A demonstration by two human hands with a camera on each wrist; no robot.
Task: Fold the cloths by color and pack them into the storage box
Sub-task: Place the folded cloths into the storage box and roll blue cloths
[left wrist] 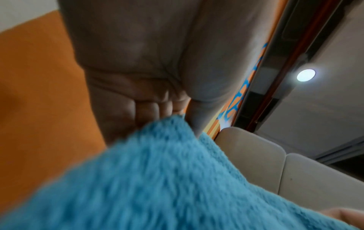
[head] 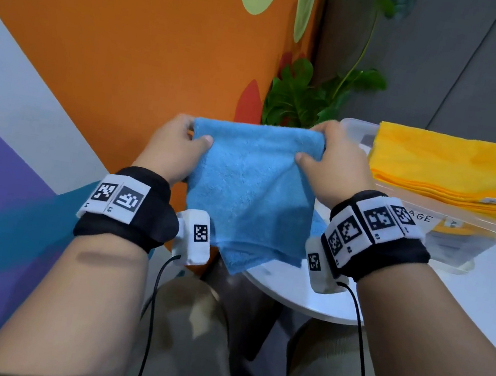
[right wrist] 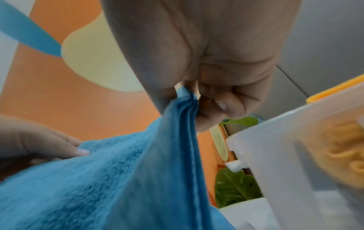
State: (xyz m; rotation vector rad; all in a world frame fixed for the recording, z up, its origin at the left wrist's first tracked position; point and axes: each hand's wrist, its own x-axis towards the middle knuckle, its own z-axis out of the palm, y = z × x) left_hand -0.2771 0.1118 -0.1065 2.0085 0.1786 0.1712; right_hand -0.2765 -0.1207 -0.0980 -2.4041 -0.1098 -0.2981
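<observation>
From the head view, my left hand (head: 171, 146) pinches the top left corner of the blue cloth (head: 250, 188), thumb on the near face and fingers behind it. My right hand (head: 330, 165) pinches the top right corner the same way. The cloth hangs doubled between my hands, its lower edge below my wrists, over the rim of the white table (head: 465, 306). Just to the right of my right hand stands the clear storage box (head: 449, 219), with folded yellow cloths (head: 438, 166) stacked in it above the rim. A green plant (head: 299, 98) sits beyond my right hand, against the orange wall (head: 136, 24).

From the left wrist, my fingers (left wrist: 149, 112) curl behind the cloth's blue pile (left wrist: 157, 179), thumb pressing its edge.

From the right wrist, my right hand (right wrist: 216, 96) is closed on the layered edge of the cloth (right wrist: 177, 147), fingers curled. My left thumb (right wrist: 49, 144) lies on the cloth to the left. The box wall (right wrist: 275, 155) is just right of my hand, yellow showing blurred through it.
</observation>
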